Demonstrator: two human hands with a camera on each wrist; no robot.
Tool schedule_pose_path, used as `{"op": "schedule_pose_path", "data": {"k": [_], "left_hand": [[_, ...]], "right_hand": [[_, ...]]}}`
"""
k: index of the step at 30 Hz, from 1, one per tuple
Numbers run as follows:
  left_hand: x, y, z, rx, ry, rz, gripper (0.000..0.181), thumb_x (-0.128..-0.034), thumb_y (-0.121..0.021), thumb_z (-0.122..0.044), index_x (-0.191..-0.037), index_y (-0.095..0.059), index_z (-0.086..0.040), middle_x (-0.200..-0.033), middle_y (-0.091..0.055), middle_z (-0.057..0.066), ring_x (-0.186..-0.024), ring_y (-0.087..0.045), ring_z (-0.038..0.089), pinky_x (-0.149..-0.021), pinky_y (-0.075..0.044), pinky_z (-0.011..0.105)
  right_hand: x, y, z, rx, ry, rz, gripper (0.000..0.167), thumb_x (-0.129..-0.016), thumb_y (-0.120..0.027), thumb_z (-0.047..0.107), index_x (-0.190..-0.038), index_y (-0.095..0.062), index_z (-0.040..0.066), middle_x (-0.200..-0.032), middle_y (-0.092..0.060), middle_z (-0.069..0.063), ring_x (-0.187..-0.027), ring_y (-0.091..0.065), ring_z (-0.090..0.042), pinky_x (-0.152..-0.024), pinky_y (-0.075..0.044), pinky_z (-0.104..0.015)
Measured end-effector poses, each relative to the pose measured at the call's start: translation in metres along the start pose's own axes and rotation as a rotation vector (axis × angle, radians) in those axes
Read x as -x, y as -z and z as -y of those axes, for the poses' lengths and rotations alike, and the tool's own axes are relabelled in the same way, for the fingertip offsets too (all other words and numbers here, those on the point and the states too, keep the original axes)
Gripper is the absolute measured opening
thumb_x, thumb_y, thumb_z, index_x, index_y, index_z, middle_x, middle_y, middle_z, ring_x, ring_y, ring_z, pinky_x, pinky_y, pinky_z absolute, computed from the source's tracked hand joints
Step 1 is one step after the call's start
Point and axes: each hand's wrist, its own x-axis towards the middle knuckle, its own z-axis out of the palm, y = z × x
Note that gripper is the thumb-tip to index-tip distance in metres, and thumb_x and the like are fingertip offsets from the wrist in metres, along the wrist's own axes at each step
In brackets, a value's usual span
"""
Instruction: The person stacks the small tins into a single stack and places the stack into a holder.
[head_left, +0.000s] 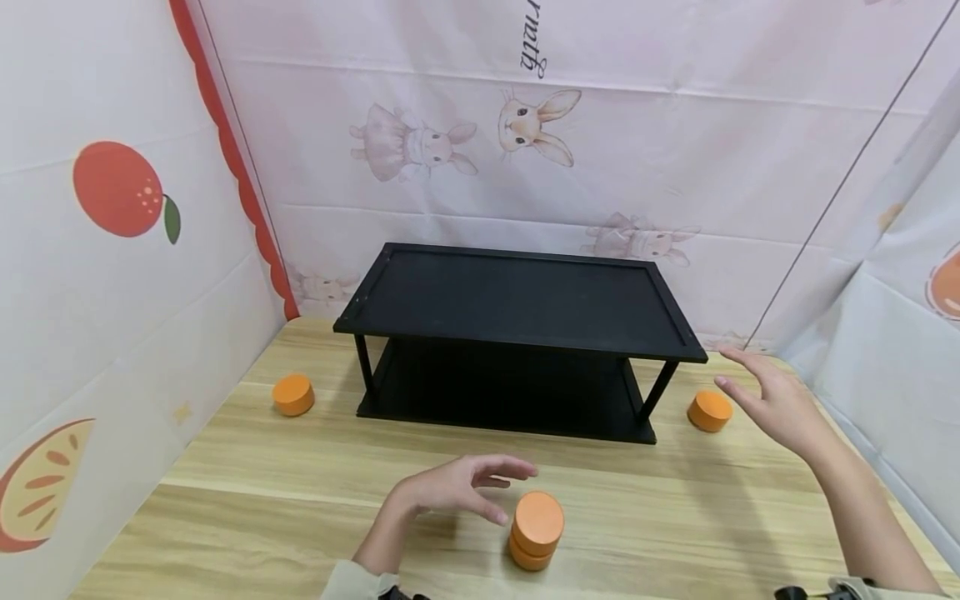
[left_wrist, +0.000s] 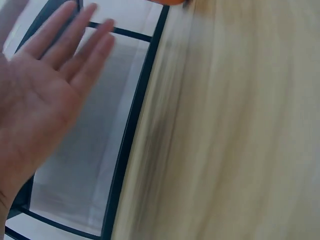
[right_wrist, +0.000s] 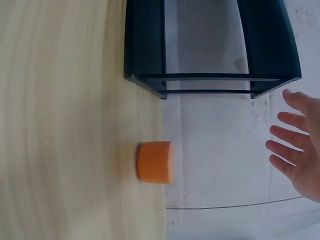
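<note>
Two short orange cylinders, one on top of the other, form a stack [head_left: 537, 525] near the front middle of the wooden table. Just left of that stack is my left hand [head_left: 461, 487], fingers spread and holding nothing; its palm also shows in the left wrist view. Over the table's right side my right hand [head_left: 776, 400] hovers with loose, apart fingers, nothing in them. Close by it, a single orange cylinder [head_left: 709, 411] stands on the table, and the right wrist view shows this cylinder [right_wrist: 155, 162] apart from the fingers.
A black two-tier shelf [head_left: 517, 296] stands at the back of the wooden table [head_left: 300, 492]. Left of it sits another orange cylinder [head_left: 293, 394]. Printed cloth walls [head_left: 420, 83] close in the back and both sides.
</note>
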Motion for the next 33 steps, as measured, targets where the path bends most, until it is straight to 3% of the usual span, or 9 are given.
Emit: {"op": "schedule_pose_path", "data": {"k": [7, 18, 28, 33], "left_hand": [[-0.001, -0.004, 0.007, -0.059, 0.118, 0.057, 0.061, -0.0786, -0.072, -0.006, -0.134, -0.046, -0.01, -0.129, -0.048, -0.009, -0.12, -0.041, 0.007, -0.101, -0.032, 0.028], [-0.001, -0.006, 0.012, 0.035, 0.164, 0.052, 0.059, -0.0767, -0.071, 0.003, -0.13, -0.048, -0.007, -0.124, -0.052, -0.006, -0.115, -0.046, 0.008, -0.097, -0.036, 0.025], [0.0, -0.009, 0.013, 0.027, 0.171, 0.039, 0.059, -0.0758, -0.071, 0.005, -0.129, -0.048, -0.005, -0.123, -0.052, -0.004, -0.112, -0.048, 0.008, -0.095, -0.038, 0.024], [-0.001, -0.012, 0.015, 0.026, 0.183, 0.031, 0.06, -0.0756, -0.072, 0.003, -0.129, -0.048, -0.006, -0.122, -0.053, -0.006, -0.111, -0.049, 0.008, -0.094, -0.039, 0.023]], "right_hand": [[0.001, -0.005, -0.008, -0.045, -0.061, 0.026, 0.052, -0.095, -0.053, 0.024, -0.133, -0.038, -0.007, -0.126, -0.038, -0.038, -0.112, -0.033, -0.056, -0.085, -0.027, -0.068], [0.002, -0.019, -0.031, -0.07, -0.199, -0.013, 0.058, -0.094, -0.054, 0.028, -0.134, -0.035, -0.01, -0.126, -0.035, -0.04, -0.108, -0.036, -0.058, -0.081, -0.033, -0.067], [0.008, -0.045, -0.057, -0.266, -0.382, -0.015, 0.074, -0.092, -0.055, 0.035, -0.139, -0.02, -0.011, -0.135, -0.024, -0.039, -0.118, -0.028, -0.056, -0.093, -0.029, -0.061], [0.013, -0.057, -0.065, -0.344, -0.413, -0.028, 0.076, -0.092, -0.056, 0.031, -0.139, -0.017, -0.013, -0.138, -0.021, -0.037, -0.12, -0.026, -0.054, -0.096, -0.026, -0.06]]}}
